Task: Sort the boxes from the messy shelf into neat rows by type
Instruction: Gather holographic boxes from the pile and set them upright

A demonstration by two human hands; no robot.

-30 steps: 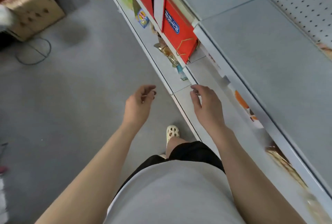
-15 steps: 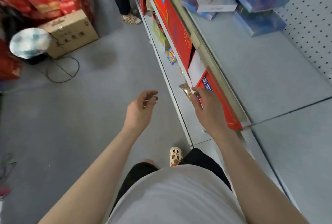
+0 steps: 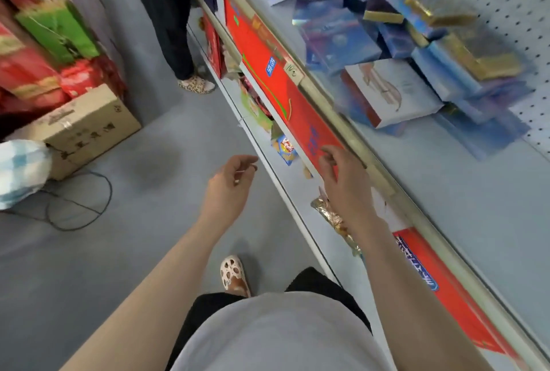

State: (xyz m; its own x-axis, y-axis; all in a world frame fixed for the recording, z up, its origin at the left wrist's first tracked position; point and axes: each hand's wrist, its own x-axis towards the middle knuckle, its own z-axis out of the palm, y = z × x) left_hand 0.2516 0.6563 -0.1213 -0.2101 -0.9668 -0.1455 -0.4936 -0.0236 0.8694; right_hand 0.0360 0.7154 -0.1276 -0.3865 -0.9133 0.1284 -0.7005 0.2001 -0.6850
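Even, soft daylight-like lighting, faint floor shadows, heavy motion blur, wide-angle bending at edges.

A pale grey metal shelf carries a jumbled heap of blue cardboard boxes, gold flat boxes and one white box.

Both grips loosely curled, empty

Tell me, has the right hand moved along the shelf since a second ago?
Yes. The right hand has moved along the shelf edge, now in front of the long red box.
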